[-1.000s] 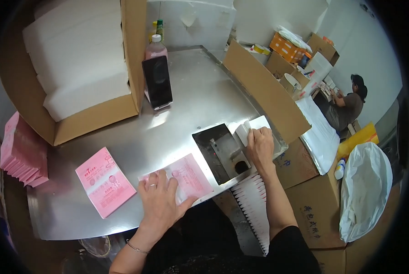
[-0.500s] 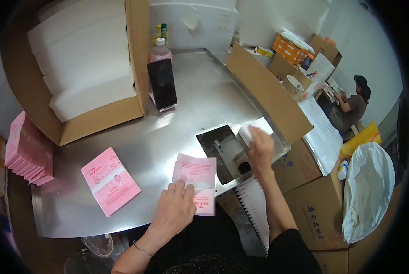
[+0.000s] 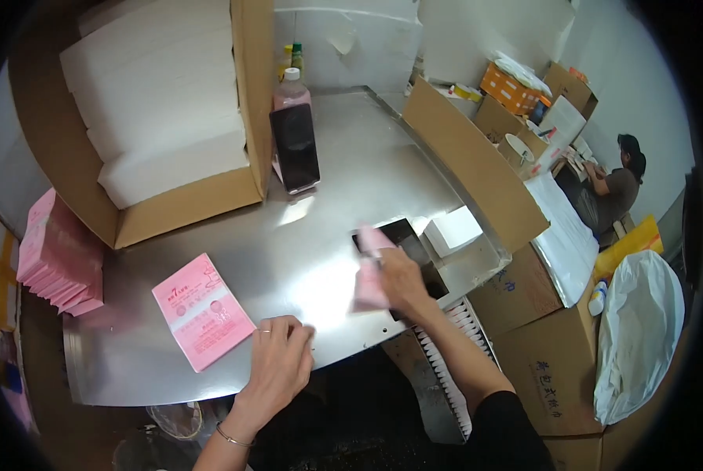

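Note:
My right hand (image 3: pixel 405 282) is closed around a pink printed packet (image 3: pixel 370 292), folded and blurred by motion, over the steel table beside a dark opening (image 3: pixel 402 234). My left hand (image 3: pixel 279 353) rests near the table's front edge with bent fingers somewhat apart and nothing in them. Just to its left lies a flat stack of pink printed packets (image 3: pixel 202 318) with a pale band across the middle. A white block (image 3: pixel 452 231), apparently folded paper, sits beyond the opening, on its right.
A large carton (image 3: pixel 190 200) with white paper bundles stands back left, above more pink packets (image 3: pixel 61 255). A phone (image 3: pixel 295 149) leans against a bottle (image 3: pixel 292 90). A cardboard flap (image 3: pixel 477 157) borders the right side. Further right are cartons (image 3: pixel 547 365) and a seated person (image 3: pixel 622 180).
My right hand has left the white block and taken the pink packet off the table. My left hand has let go of that packet and shifted slightly left.

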Available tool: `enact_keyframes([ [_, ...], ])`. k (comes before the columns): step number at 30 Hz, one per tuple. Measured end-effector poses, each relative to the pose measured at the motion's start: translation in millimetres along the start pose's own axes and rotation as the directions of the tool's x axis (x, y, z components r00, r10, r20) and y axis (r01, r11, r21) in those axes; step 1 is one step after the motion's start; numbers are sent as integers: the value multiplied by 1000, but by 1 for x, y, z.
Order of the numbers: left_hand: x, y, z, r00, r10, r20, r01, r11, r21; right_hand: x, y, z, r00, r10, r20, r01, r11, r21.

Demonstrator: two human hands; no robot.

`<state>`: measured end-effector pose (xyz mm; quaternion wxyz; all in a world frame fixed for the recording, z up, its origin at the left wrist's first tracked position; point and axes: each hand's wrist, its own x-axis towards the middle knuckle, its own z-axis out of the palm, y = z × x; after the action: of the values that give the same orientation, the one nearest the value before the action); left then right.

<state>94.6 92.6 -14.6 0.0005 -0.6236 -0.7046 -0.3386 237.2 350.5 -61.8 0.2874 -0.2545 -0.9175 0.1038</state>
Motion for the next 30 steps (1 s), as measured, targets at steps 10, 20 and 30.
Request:
enact_keyframes([
  [10, -30, -57, -70, 912, -304, -274, 403, 783, 474, 8, 35, -83, 953, 48, -299, -208, 822, -530],
  [20, 17, 21, 0, 990, 116, 86, -114, 993, -22, -3, 61, -82, 937, 92, -338, -201, 931, -303],
  [30, 15, 16, 26, 990, 137, 44, -135, 990, -51, 5, 44, -128, 760, 184, -624, -254, 967, -24],
])
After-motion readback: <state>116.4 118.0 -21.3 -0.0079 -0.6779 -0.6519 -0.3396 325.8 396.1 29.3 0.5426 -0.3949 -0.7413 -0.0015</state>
